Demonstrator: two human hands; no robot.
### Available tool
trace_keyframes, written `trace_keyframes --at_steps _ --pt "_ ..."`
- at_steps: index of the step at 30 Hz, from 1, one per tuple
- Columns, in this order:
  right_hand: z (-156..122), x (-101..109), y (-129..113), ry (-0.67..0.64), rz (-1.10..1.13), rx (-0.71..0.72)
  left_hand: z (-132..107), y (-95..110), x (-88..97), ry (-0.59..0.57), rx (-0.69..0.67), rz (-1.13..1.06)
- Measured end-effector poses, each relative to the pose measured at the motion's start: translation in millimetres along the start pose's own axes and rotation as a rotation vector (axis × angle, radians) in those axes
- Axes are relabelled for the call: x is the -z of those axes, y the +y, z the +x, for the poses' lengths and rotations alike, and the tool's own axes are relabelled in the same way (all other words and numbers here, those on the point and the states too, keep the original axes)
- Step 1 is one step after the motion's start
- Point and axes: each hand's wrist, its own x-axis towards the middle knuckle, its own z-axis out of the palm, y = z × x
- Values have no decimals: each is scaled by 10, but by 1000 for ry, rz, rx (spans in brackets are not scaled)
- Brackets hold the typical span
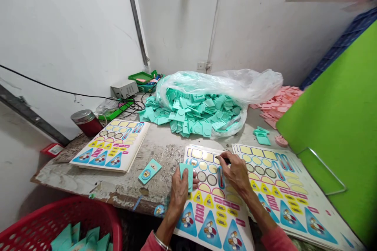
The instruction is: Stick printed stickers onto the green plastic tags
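Teal plastic tag (186, 176), long axis upright, in left hand (178, 190).

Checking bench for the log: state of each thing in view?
left hand: gripping teal plastic tag, held upright
right hand: pinching small dark item
sticker sheet: flat, partly under right hand
plastic bag: open, teal tags spilling out
red basket: holding teal tags
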Motion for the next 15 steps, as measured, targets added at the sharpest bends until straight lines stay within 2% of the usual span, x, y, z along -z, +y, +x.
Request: trace_keyframes --at_steps 3,7,10,15 --pt "-231 196 260 -19 8 44 -127 -37 -175 -97 -7 25" --pt "-520 284 404 -1 -30 105 -225 -185 -474 -184 28 32" --pt "-599 309 466 41 -77 108 -259 -265 -638 -202 53 42" --pt "-609 386 590 35 -114 176 -286 -305 -809 -233 92 59"
